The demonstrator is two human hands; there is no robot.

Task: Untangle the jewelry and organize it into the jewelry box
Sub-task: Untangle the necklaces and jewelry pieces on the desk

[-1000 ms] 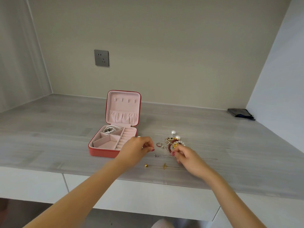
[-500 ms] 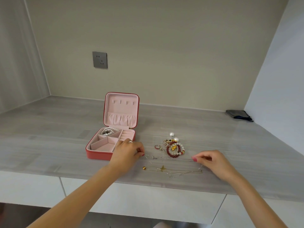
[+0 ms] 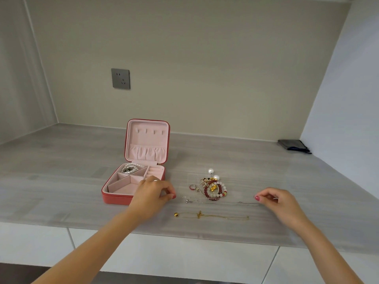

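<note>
— Since the gold chain [image 3: 213, 216] lies nearest on the counter [image 3: 61, 201], how will it handle?

— Very light and limp, I think; it slips easily, so I would pinch it at the bead end. Behind it is the thin silver chain [image 3: 221, 201]. My left hand [image 3: 152, 194] and right hand [image 3: 281, 201] have fingers pinched together at its two ends, stretched flat.

— And what is in the way?

— The tangled pile [image 3: 213, 188] of beads and pearls is just beyond and may snag; it looks fragile. The open jewelry box [image 3: 123, 198] is beside my left hand, with pearls in a far compartment. A dark pouch [image 3: 293, 145] lies far right.
</note>
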